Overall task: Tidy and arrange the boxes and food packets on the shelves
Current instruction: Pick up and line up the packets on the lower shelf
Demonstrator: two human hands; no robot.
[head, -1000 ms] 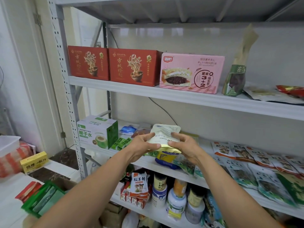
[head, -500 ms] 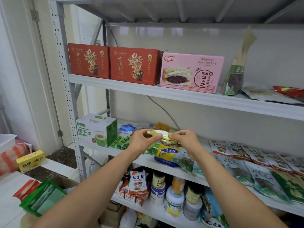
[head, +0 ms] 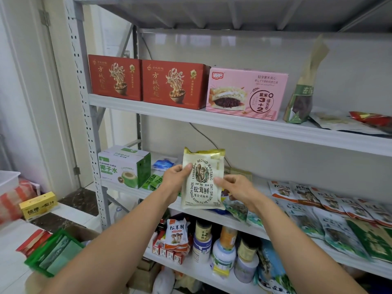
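Cream-gold mushroom packet (head: 201,181) upright, print facing me, held in air before middle shelf (head: 239,227). My left hand (head: 175,180) pinches its left edge, thumb on front. My right hand (head: 235,189) grips right edge. Coconut water box (head: 124,166) on shelf, to left.

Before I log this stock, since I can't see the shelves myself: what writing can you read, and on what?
"LIANGBAN RECHAO BAOTANG", "松茸鲜", "SONG RONG XIAN FU HE TIAO WEI LIAO": held cream packet.
"Coconut water", "椰子水": green-and-white box.
"方城": left red box and right red box.
"紫米", "3+2": pink box.
"松茸鲜": orange-and-white pouch.
Too blurred or small: yellow box, jars, flat packets, all fine print.
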